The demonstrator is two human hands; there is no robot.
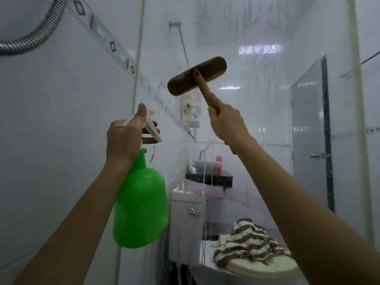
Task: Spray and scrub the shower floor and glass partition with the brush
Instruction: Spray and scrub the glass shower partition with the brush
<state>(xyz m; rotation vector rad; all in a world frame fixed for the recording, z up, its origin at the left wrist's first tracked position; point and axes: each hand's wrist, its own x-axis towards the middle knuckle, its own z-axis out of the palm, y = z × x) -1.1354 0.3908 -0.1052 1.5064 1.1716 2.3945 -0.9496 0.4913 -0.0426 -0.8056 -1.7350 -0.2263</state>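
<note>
My left hand (125,138) grips the white trigger head of a green spray bottle (141,204), held up at chest height with the nozzle toward the glass partition (257,103). My right hand (225,122) holds the wooden handle of a scrub brush (197,76). The brush's brown head is raised against the glass, tilted with its right end higher. Wet streaks and foam run down the glass. The shower floor is out of view.
A white tiled wall (51,120) with a patterned border stands on the left, with a metal shower hose (30,38) at top left. Through the glass are a toilet (189,223) with a striped towel (248,241), a sink (205,165) and a door (308,130).
</note>
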